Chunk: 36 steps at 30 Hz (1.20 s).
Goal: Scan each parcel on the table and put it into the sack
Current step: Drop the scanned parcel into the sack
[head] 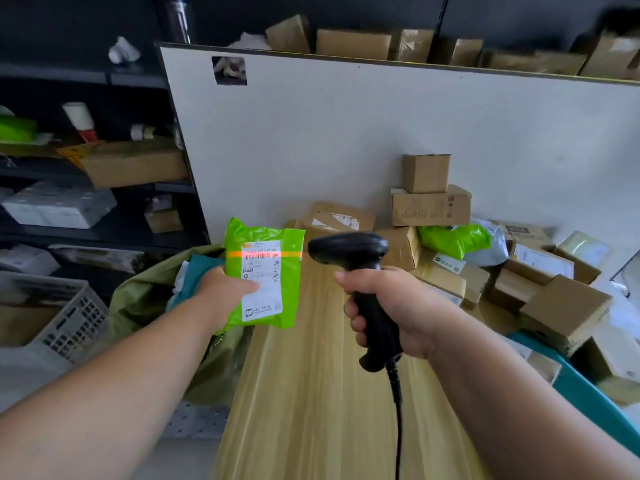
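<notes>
Both full: left hand point(223, 291) grips green parcel point(273, 292) over table point(311, 393) edge; right hand point(394, 306) grips scanner point(348, 249).

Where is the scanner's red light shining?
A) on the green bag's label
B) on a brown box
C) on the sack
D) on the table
A: the red line lies across the label on the green bag that the left hand holds up before the scanner.
</notes>
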Motion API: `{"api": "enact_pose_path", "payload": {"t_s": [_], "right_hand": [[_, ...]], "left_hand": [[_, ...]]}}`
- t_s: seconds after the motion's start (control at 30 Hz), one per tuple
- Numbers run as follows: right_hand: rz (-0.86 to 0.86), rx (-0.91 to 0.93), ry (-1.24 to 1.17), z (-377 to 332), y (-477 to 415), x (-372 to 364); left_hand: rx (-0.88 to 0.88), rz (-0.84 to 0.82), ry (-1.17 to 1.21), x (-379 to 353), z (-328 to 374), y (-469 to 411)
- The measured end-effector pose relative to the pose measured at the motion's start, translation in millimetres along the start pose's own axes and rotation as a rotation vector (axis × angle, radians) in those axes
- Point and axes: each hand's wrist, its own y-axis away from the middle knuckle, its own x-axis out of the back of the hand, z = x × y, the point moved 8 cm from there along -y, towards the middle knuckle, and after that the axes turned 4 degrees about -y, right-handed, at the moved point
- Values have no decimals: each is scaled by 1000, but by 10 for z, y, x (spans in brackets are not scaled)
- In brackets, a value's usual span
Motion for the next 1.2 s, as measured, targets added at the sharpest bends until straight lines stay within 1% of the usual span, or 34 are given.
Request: {"api": "enact_pose_path", "payload": {"t_s": [0.43,0.63,0.7,0.9,0.97,1.07,1.13,1.2], "right_hand": [[-4,-8,61,-124,-267,-364],[20,-9,61,-89,-438,-507],[15,-24,63,-53,-543,-601],[0,-89,85,159,-980,-1009],[2,-109,101,228,-1150,-1150],[24,-136,109,322,-1393,-1330],[40,-157,110,388,-1543,-1428],[60,-177,115,455,-1679,-1494]], "left_hand": [[-13,-48,-18,155,4,-235],[13,-36,21,425,-82,-381],[20,-9,13,608,-146,-472],[68,147,-49,1290,-398,-782],[55,208,-119,1544,-473,-892],[89,228,-294,1831,-682,-1145],[156,162,-292,1853,-922,-1366],[232,2,-177,1722,-1170,-1563]]}}
